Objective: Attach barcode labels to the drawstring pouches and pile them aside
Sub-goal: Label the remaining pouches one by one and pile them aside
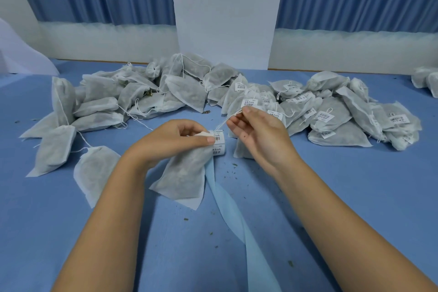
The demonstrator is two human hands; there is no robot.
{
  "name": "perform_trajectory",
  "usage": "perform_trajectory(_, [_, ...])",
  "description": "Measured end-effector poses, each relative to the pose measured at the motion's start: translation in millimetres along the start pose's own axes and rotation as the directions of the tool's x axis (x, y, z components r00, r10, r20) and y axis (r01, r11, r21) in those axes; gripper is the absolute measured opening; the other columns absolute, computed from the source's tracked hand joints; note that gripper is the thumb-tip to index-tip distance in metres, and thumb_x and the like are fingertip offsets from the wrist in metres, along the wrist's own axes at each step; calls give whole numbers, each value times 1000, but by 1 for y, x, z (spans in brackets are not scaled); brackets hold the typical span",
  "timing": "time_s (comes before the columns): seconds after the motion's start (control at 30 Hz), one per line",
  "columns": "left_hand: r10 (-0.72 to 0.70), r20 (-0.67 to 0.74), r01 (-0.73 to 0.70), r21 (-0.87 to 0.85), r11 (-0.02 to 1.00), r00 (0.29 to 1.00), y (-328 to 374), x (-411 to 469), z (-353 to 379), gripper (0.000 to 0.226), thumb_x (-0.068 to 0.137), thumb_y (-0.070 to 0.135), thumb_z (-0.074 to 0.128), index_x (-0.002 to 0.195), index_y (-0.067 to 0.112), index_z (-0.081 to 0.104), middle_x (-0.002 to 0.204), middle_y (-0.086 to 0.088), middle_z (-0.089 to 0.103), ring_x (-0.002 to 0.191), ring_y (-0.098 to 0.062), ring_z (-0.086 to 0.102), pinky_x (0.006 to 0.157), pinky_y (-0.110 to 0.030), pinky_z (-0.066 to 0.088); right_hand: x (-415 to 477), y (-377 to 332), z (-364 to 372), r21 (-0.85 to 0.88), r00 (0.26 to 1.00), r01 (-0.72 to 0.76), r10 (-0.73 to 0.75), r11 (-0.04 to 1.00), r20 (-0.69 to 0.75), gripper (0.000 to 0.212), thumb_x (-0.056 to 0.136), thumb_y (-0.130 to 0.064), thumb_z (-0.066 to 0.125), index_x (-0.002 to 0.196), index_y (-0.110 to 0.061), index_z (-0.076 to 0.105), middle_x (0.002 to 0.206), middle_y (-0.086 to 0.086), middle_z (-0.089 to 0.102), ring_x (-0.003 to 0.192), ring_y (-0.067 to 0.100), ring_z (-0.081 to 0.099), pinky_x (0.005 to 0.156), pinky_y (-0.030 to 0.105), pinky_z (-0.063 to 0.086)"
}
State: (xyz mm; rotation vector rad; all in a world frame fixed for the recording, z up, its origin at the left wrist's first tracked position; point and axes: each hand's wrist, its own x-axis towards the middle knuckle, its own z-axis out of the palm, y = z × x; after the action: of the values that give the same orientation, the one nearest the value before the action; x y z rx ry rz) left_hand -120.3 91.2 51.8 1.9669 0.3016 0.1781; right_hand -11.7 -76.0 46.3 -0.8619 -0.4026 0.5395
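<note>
My left hand (180,136) grips the gathered neck of a grey-filled white drawstring pouch (183,173) that hangs down onto the blue table. A barcode label (219,137) sits at the neck, under my left thumb, with a roll of labels (219,149) right below it. My right hand (256,130) pinches the pouch's white drawstring (221,124) and holds it taut up and to the right. Unlabelled pouches (132,95) lie heaped at the back left. Labelled pouches (327,111) are piled at the back right.
A pale blue backing strip (239,216) trails from the label roll toward the near edge. Small dark crumbs (186,219) dot the blue table (355,197). Two loose pouches (94,170) lie left of my forearm. Blue curtains and a white pillar stand behind.
</note>
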Motion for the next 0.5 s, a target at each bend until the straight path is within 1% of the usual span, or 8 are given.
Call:
perform_trajectory(0.1, [-38, -80, 38, 6, 999, 996, -3, 3, -5, 45, 64, 55, 78, 88, 17, 75, 78, 7, 72, 71, -1, 63, 65, -13, 46, -2, 1, 2, -124, 997, 67, -61, 990, 52, 17, 100, -6, 50, 87, -3, 62, 71, -1, 67, 76, 11, 68, 78, 25, 57])
perform_trajectory(0.17, [-39, -188, 38, -8, 999, 981, -5, 8, -4, 49, 72, 56, 75, 86, 8, 73, 72, 2, 65, 67, -7, 56, 66, -23, 43, -5, 4, 5, -284, 988, 145, -122, 948, 97, 16, 99, -7, 52, 88, -8, 64, 79, -3, 67, 82, 8, 66, 79, 24, 56])
perform_trajectory(0.23, [-3, -278, -7, -37, 999, 961, -6, 12, 0, 63, 76, 57, 70, 90, -4, 67, 72, -5, 55, 68, -14, 47, 68, -29, 38, -10, 9, 8, -458, 973, 223, -165, 860, 164, 14, 97, -10, 56, 89, -15, 65, 94, -7, 66, 94, 4, 63, 87, 29, 55])
perform_trajectory(0.3, [32, -387, -55, -48, 997, 921, -5, 14, 4, 57, 84, 53, 67, 84, -4, 64, 65, 1, 49, 61, -9, 43, 60, -24, 37, -14, 14, 10, -602, 958, 276, -166, 749, 233, 15, 96, -15, 60, 86, -24, 65, 114, -10, 62, 114, 5, 56, 101, 33, 46])
perform_trajectory(0.33, [36, -432, -65, -52, 997, 901, -4, 16, 5, 49, 86, 50, 67, 80, 2, 64, 60, 6, 49, 55, -6, 41, 55, -20, 36, -16, 17, 11, -642, 954, 286, -152, 711, 257, 15, 95, -17, 61, 85, -28, 64, 121, -12, 58, 123, 3, 50, 105, 27, 41])
perform_trajectory(0.4, [59, -489, -94, -46, 994, 870, -4, 19, 7, 39, 86, 49, 68, 77, 11, 64, 61, 9, 51, 53, -3, 42, 54, -18, 37, -19, 20, 14, -653, 953, 276, -116, 706, 278, 15, 95, -19, 62, 84, -30, 63, 124, -18, 55, 129, -6, 41, 98, 8, 36])
perform_trajectory(0.43, [80, -515, -113, -33, 993, 853, -4, 20, 9, 37, 86, 48, 70, 75, 13, 62, 64, 8, 52, 53, -2, 43, 55, -17, 38, -21, 22, 16, -646, 952, 273, -103, 713, 289, 14, 95, -19, 62, 85, -29, 63, 121, -18, 57, 129, -9, 39, 96, 6, 34])
perform_trajectory(0.5, [117, -574, -144, -1, 990, 810, -4, 22, 14, 38, 85, 45, 73, 76, 11, 61, 67, 7, 54, 57, -2, 46, 58, -18, 39, -21, 26, 16, -634, 941, 293, -98, 716, 324, 12, 96, -16, 61, 87, -24, 62, 112, -11, 63, 121, -9, 46, 101, 12, 34])
